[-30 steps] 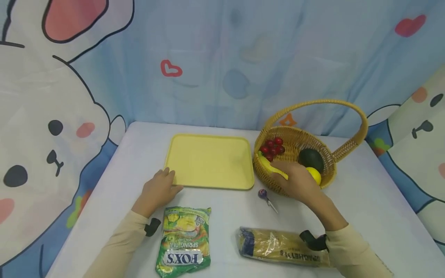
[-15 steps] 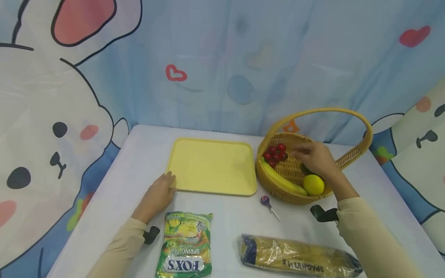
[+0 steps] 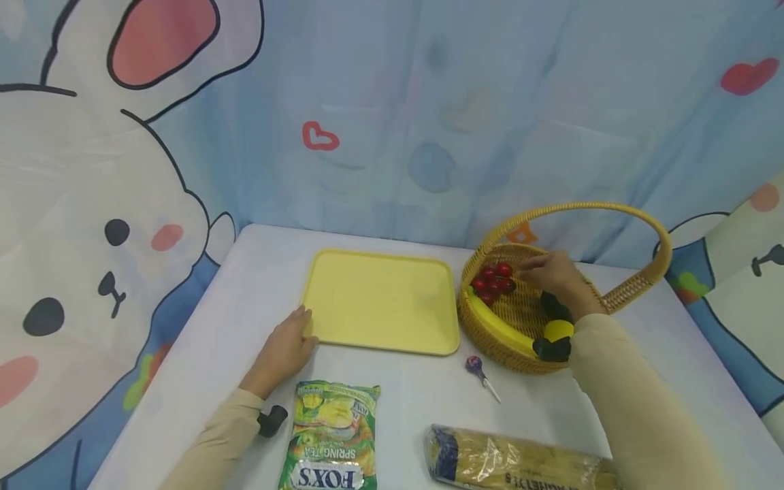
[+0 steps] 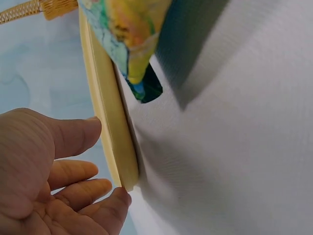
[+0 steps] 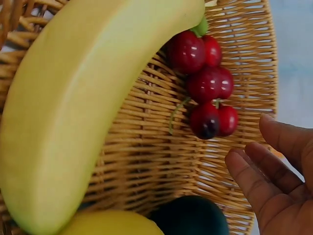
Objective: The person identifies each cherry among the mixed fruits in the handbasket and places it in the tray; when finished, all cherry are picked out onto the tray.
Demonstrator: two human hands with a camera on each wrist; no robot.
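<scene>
My left hand [image 3: 282, 352] rests at the near left corner of a yellow tray [image 3: 380, 299]. In the left wrist view, its fingers are loosely bent around the tray's corner, one fingertip right at the edge. My right hand [image 3: 554, 278] reaches over a wicker basket [image 3: 486, 338], fingers extended and holding nothing. A bunch of red cherries [image 5: 210, 85] lies just beyond its fingertips in the right wrist view. Inside the basket are also a yellow banana [image 3: 499, 328], a lemon [image 3: 559, 330] and a dark green avocado [image 3: 553, 306], partly hidden by the right hand and wrist.
A lollipop [image 3: 474, 366] lies in front of the basket. Nearer are a green bag of Fox's candy [image 3: 333, 435] and a pack of spaghetti [image 3: 520, 463], partly covered by the right sleeve. The basket's tall handle [image 3: 582, 207] arches above it; a patterned curtain [image 3: 392, 122] hangs behind.
My right hand has left the banana, which now lies along the basket's near side, and moved farther back, close to the cherries. My left hand has stayed at the tray's corner.
</scene>
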